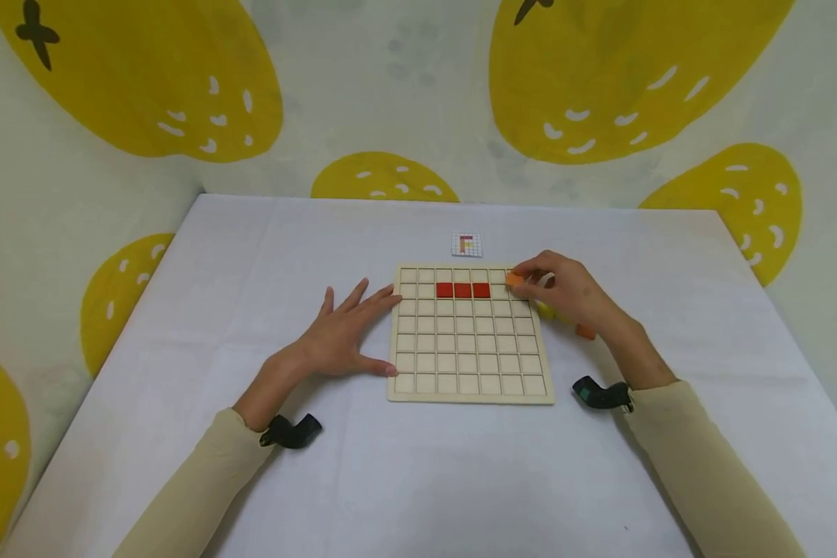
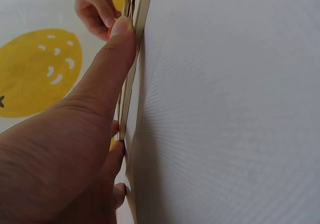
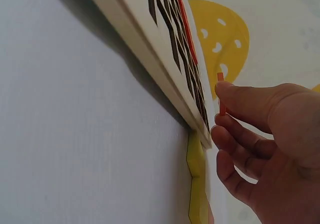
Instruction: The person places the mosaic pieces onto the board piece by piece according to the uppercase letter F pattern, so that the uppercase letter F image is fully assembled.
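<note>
A pale wooden grid board (image 1: 460,364) lies on the white table, with three red square tiles (image 1: 463,290) in a row in its second row from the top. My left hand (image 1: 338,333) is spread at the board's left side, thumb and fingertips touching the edge. In the left wrist view the thumb (image 2: 122,29) rests on the board's rim. My right hand (image 1: 565,291) pinches an orange square tile (image 1: 514,279) between thumb and fingers over the board's upper right corner. From the right wrist view, that orange tile (image 3: 221,94) appears edge-on, above the board.
Yellow tiles (image 1: 545,310) lie by the board's right edge, partly hidden under the right hand, with an orange tile (image 1: 586,332) farther right. A small card (image 1: 466,245) with a coloured grid pattern lies behind the board. A fruit-print cloth (image 1: 384,93) hangs behind the table.
</note>
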A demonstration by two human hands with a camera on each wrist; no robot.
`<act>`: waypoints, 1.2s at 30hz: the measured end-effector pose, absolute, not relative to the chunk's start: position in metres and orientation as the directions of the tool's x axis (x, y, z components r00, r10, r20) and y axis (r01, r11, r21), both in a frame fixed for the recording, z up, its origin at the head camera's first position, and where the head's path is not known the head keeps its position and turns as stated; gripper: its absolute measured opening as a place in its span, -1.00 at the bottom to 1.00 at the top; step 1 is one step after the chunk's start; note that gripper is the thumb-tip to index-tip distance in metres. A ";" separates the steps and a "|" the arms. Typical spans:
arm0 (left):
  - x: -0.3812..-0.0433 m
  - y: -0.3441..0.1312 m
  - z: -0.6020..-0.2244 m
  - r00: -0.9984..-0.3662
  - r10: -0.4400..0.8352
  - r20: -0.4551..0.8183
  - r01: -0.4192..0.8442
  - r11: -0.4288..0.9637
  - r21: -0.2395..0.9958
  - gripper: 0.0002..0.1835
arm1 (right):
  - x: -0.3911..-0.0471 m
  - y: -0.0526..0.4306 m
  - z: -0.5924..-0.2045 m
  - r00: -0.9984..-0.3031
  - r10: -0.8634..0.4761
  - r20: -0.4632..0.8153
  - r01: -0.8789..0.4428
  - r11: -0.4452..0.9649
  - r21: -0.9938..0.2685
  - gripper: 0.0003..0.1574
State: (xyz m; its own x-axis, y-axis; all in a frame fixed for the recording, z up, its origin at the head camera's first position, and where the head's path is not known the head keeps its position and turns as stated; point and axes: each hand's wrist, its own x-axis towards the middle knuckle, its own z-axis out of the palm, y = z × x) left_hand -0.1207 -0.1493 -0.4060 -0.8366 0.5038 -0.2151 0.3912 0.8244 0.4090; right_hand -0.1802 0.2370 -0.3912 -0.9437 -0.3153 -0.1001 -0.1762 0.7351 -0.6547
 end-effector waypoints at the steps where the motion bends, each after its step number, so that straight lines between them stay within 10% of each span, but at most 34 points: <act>1: -0.121 -0.150 -0.406 -0.837 0.505 -0.213 0.392 0.823 0.411 0.23 | -0.181 0.235 -0.391 -0.943 -0.317 -0.106 -0.173 0.735 -0.656 -0.54; 36: -0.120 -0.149 -0.409 -0.835 0.510 -0.207 0.404 0.823 0.399 0.23 | -0.176 0.194 -0.392 -0.906 -0.414 -0.087 -0.249 0.687 -0.683 -0.61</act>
